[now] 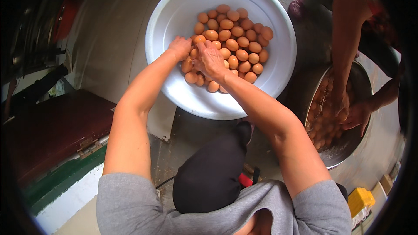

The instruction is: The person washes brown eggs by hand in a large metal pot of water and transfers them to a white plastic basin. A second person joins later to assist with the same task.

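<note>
A large, shallow metal basin (169, 9) lies before me, with many brown eggs (232, 44) piled over its middle. Both of my hands are inside it, at the left side of the pile. My left hand (180, 47) rests against the outermost eggs, its fingertips partly hidden among them. Just to its right, my right hand (209, 59) reaches down onto the eggs with bent fingers. Several eggs lie between and under the two hands. Whether either hand grips an egg cannot be told. The eggs look smooth and shiny.
At the right, another person's hands (357, 114) are in a metal pot (362, 140) of eggs in water. A dark red wooden chest or board (58, 130) with a metal hinge stands at the left. A yellow object (360, 199) lies at the lower right.
</note>
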`<control>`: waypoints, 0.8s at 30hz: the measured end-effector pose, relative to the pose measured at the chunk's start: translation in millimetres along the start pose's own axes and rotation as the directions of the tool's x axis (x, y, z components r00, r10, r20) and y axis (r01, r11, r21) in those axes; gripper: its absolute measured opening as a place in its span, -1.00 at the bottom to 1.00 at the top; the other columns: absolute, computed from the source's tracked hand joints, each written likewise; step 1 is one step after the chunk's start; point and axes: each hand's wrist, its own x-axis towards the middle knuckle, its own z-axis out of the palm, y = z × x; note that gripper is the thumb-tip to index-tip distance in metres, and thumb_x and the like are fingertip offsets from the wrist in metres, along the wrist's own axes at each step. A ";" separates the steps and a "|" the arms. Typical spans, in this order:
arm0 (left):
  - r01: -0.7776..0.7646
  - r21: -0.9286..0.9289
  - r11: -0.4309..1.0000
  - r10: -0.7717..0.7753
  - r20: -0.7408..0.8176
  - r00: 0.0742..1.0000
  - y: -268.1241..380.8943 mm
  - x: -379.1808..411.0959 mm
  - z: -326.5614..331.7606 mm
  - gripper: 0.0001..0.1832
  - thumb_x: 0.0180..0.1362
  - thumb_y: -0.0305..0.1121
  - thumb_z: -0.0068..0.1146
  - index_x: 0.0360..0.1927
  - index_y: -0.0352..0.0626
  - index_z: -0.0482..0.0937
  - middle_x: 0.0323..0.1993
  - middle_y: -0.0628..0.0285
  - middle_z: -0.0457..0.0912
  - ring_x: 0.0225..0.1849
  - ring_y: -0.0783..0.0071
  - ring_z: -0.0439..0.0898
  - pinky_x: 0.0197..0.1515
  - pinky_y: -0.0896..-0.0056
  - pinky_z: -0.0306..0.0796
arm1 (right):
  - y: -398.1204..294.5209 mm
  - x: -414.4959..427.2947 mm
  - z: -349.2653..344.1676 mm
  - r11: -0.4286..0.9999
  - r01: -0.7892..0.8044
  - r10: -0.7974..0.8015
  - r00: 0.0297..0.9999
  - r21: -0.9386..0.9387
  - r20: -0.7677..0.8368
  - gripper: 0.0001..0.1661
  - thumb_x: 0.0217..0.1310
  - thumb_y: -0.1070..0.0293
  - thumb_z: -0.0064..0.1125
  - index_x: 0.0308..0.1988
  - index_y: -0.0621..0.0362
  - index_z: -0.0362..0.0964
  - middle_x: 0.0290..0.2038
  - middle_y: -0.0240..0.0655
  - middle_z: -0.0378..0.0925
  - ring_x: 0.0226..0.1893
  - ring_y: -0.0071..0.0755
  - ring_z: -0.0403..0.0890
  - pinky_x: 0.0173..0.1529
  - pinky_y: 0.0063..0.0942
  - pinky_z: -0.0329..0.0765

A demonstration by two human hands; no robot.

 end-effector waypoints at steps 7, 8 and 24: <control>-0.019 -0.507 0.862 0.092 0.119 0.989 0.0 1.2 -51.9 -0.64 0.10 -0.33 0.05 -0.03 -0.27 0.54 -0.11 0.00 0.62 -0.05 0.11 0.58 0.03 0.27 0.41 | 6.0 4.7 27.5 0.997 0.028 -0.034 0.997 -0.076 -0.075 -0.49 -0.19 0.43 0.25 -0.13 0.22 0.33 -0.15 -0.05 0.39 -0.12 -0.01 0.44 -0.06 -0.19 0.44; 0.055 -0.704 0.708 0.072 0.149 0.986 -3.0 0.2 -46.2 -0.69 0.14 -0.32 0.00 -0.14 -0.29 0.59 -0.19 0.12 0.63 -0.13 0.30 0.55 0.00 0.33 0.38 | 5.5 8.6 33.2 0.997 0.024 -0.032 0.994 -0.079 -0.106 -0.47 -0.22 0.43 0.26 -0.11 0.24 0.33 -0.14 -0.05 0.40 -0.11 -0.02 0.44 -0.07 -0.19 0.44; -0.075 -0.336 0.939 -0.035 -0.310 0.950 34.5 -8.2 15.5 -0.61 0.06 -0.40 0.00 -0.03 -0.35 0.47 -0.15 -0.25 0.56 -0.11 -0.21 0.53 -0.05 0.07 0.41 | 20.8 -146.8 -209.8 0.979 0.155 -0.113 0.956 -0.136 0.272 -0.84 0.06 0.34 0.09 -0.33 0.16 0.49 -0.38 -0.13 0.52 -0.26 -0.03 0.58 -0.21 -0.15 0.50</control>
